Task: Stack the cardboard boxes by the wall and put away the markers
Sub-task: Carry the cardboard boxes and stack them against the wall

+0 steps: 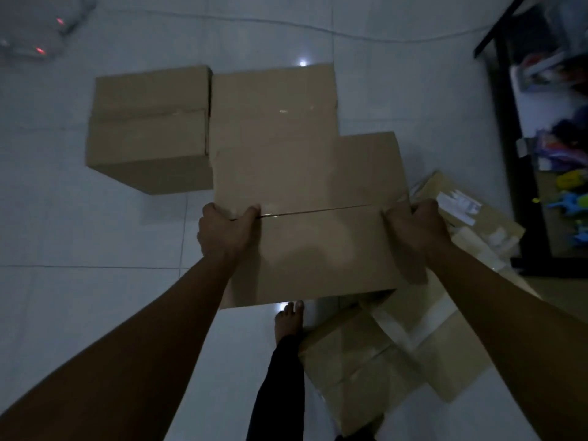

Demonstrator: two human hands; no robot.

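Both hands grasp the held box (318, 249) at its top seam: left hand (224, 232) and right hand (413, 227), fingers curled over the edges. Two boxes: left box (149, 128), middle box (273, 122) on floor (95, 281) behind.

1. The whole scene is being rendered dim and bluish, with little contrast.
2. Small bright glints are being reflected from the glossy floor (95, 237) at the far and near edges of the held box (318, 224).
3. A faint sheen is being shown on that box's top.
4. Soft shadows are being cast beside the boxes.
5. Straight lines are being bent near the edges by the wide lens.
6. The shelf (541, 128) at right is being blurred.
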